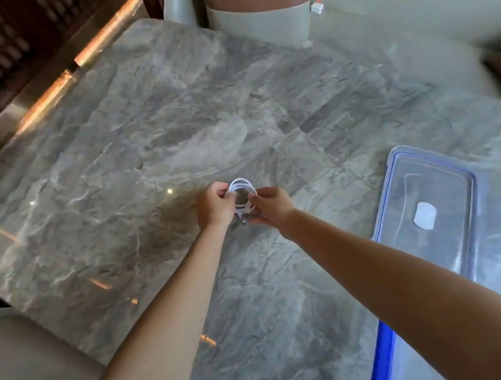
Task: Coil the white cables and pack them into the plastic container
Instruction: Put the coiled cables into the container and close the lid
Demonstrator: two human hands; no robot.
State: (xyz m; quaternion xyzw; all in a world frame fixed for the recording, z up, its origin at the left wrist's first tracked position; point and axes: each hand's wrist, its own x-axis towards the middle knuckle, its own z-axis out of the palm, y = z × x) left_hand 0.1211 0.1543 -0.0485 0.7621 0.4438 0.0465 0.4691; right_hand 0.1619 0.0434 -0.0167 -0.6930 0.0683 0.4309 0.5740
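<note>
Obs., head view: we find both hands raised close together over the middle of the marble table (135,125), well apart from the packing area. The left hand (214,206) pinches one side of a white cable (243,180) wound into a small tight ring of several turns. The right hand (272,206) pinches the opposite, lower side, fingers curled on it. Both are thus clamped on the same coil, nearly touching. The cable's end/connector is hidden betw. the fingers, so we cannot confirm it is tucked. To the right, flat on the table, lies a clear blue-rimmed plastic container part (435,175), lid or shallow tub, we cannot tell which. A small white patch (425,215) shows at its centre, poss. a label. A second blue-edged piece (382,362) is cut off at the bottom of the view. Assessment: coiling of this cable looks approx. complete. Packing is not yet done, as no coil is seen inside either plastic piece. No other loose cables are visible on the table, so the qty remaining is unknown. Outstanding: secure the loose end, carry the coil right, place it in, close up.
</note>
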